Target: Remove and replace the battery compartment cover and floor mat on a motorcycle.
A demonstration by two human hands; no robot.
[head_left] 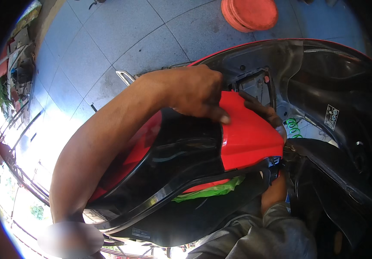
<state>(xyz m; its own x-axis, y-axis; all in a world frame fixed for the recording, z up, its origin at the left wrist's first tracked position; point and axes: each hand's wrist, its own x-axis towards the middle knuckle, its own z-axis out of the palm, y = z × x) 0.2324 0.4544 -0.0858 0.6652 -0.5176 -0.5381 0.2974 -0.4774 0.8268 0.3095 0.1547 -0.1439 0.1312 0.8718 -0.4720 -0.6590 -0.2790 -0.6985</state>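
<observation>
A glossy red body panel (248,142) lies over the front end of a black cover (186,149) on a motor scooter. My left hand (199,93) rests across the far side where the red and black parts meet, fingers curled and thumb pressed on the red panel. From the near side my right arm passes under the panel's narrow right end. Dark fingers of my right hand (269,114) show along its far right edge, wrapped against it; the palm is hidden. Green plastic film (212,192) sticks out below the black cover.
Beyond the panel an open frame (253,88) shows in the scooter's body. A large black curved fairing (332,82) spans the right. A green coiled hose (292,127) sits near my right fingers. A round red stool (255,13) stands on the tiled floor (121,39).
</observation>
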